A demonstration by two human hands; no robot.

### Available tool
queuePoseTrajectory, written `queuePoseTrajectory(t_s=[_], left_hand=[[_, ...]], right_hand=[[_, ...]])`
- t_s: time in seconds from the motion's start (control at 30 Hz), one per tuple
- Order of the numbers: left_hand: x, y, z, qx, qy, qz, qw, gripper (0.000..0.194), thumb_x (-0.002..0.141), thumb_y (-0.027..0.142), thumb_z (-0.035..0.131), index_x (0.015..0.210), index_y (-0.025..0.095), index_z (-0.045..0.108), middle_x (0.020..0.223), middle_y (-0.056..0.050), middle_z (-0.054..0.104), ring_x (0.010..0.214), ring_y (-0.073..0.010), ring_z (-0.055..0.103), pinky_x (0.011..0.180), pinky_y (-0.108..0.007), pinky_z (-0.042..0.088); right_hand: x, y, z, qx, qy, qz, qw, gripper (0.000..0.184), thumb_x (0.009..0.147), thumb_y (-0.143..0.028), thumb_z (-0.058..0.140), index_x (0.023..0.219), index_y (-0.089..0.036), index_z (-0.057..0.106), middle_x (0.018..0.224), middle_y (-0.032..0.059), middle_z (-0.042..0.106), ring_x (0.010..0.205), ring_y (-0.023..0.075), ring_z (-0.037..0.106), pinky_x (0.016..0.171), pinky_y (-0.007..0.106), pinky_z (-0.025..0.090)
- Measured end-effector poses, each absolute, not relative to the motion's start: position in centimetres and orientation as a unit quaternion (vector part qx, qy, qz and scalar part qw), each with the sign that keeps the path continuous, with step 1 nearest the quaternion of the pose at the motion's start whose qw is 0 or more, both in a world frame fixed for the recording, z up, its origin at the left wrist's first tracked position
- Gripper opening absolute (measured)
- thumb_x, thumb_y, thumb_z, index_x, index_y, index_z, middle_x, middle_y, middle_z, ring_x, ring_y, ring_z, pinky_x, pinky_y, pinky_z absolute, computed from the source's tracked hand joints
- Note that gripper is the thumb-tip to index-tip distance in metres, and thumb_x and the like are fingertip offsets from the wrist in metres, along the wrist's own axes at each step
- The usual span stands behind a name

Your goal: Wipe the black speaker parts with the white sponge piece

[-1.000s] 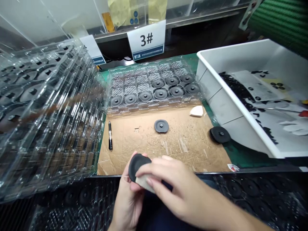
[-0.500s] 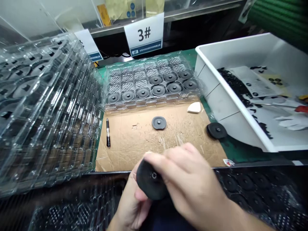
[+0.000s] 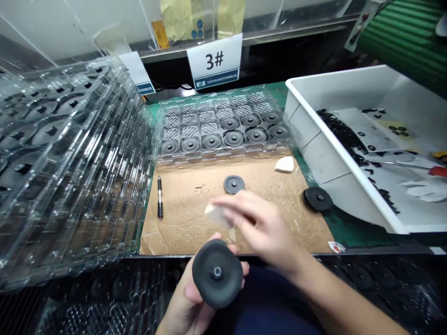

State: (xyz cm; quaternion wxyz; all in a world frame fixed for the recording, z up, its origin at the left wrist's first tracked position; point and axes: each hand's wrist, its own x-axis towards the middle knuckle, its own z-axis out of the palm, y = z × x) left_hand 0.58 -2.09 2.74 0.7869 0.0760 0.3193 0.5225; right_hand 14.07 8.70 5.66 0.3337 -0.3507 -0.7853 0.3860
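Note:
My left hand [image 3: 190, 298] holds a black round disc [image 3: 217, 273] with a small hub in its middle, face up toward me, near the bench's front edge. My right hand [image 3: 260, 228] hovers just above and behind it over the cardboard sheet [image 3: 195, 204], fingers pinched on a small whitish piece [image 3: 217, 215]; the hand is blurred by motion. A second grey disc [image 3: 233, 184] lies on the cardboard beyond my right hand. Another black disc [image 3: 318, 199] lies on the green mat to the right.
A clear blister tray [image 3: 223, 128] partly filled with discs sits behind the cardboard. Stacked clear trays [image 3: 66, 163] tower at the left. A white bin [image 3: 352, 139] with papers and black parts stands right. A pen [image 3: 159, 203] and a white wedge [image 3: 285, 164] lie on the cardboard.
My right hand has lifted off the disc and moved up and away with the whitish piece. The disc in my left hand has turned its hub side toward me.

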Motion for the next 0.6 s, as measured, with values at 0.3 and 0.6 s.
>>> queuePoseTrajectory(t_s=[0.3, 0.6], left_hand=[[-0.6, -1.7, 3.3, -0.020, 0.204, 0.547, 0.811, 0.052, 0.056, 0.053, 0.067, 0.101, 0.025, 0.069, 0.100, -0.003, 0.073, 0.090, -0.0199, 0.068, 0.078, -0.026, 0.054], [-0.8, -1.8, 2.0, 0.204, 0.372, 0.624, 0.656, 0.065, 0.072, 0.049, 0.063, 0.131, 0.038, 0.038, 0.110, -0.003, 0.065, 0.089, -0.0189, 0.064, 0.080, -0.028, 0.048]], right_hand=[[11.7, 7.5, -4.7, -0.420, -0.761, 0.420, 0.263, 0.028, 0.082, -0.014, 0.048, 0.103, -0.019, 0.065, 0.109, 0.0100, 0.054, 0.095, 0.0202, 0.057, 0.081, 0.037, 0.047], [13.9, 6.5, -1.0, -0.447, -0.706, 0.470, 0.284, 0.025, 0.087, -0.019, 0.042, 0.095, -0.019, 0.065, 0.092, 0.0067, 0.061, 0.087, 0.0181, 0.059, 0.073, 0.032, 0.049]])
